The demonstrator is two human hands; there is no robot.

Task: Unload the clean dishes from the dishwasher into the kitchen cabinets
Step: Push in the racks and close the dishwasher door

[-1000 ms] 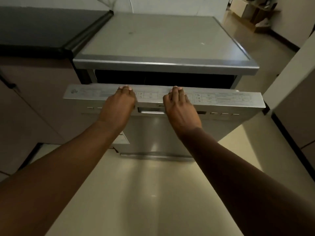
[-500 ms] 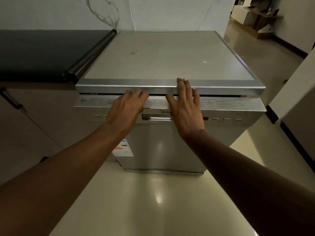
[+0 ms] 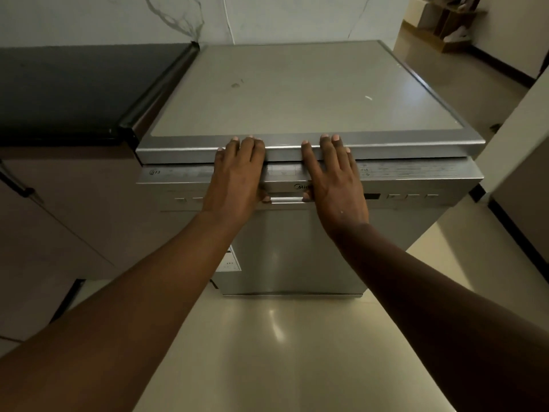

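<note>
A stainless steel dishwasher [image 3: 297, 93] stands in front of me, and its door [image 3: 297, 251] is up against the body. My left hand [image 3: 237, 176] and my right hand [image 3: 335, 179] lie flat on the door's upper panel, side by side. Their fingertips reach over the front edge of the dishwasher's top. Both thumbs rest at the recessed handle [image 3: 286, 200]. Neither hand holds anything. No dishes are in view, since the inside of the machine is hidden.
A black countertop [image 3: 74, 87] adjoins the dishwasher on the left, with brown cabinet fronts [image 3: 59, 227] and a dark handle [image 3: 20, 185] below it. A pale panel [image 3: 520, 129] stands at the right. Glossy floor tiles [image 3: 282, 352] lie under me, and boxes [image 3: 430, 28] sit far right.
The dishwasher door has swung up from partly open to against the body. Both hands slid up it, and their fingers now lie over the top edge.
</note>
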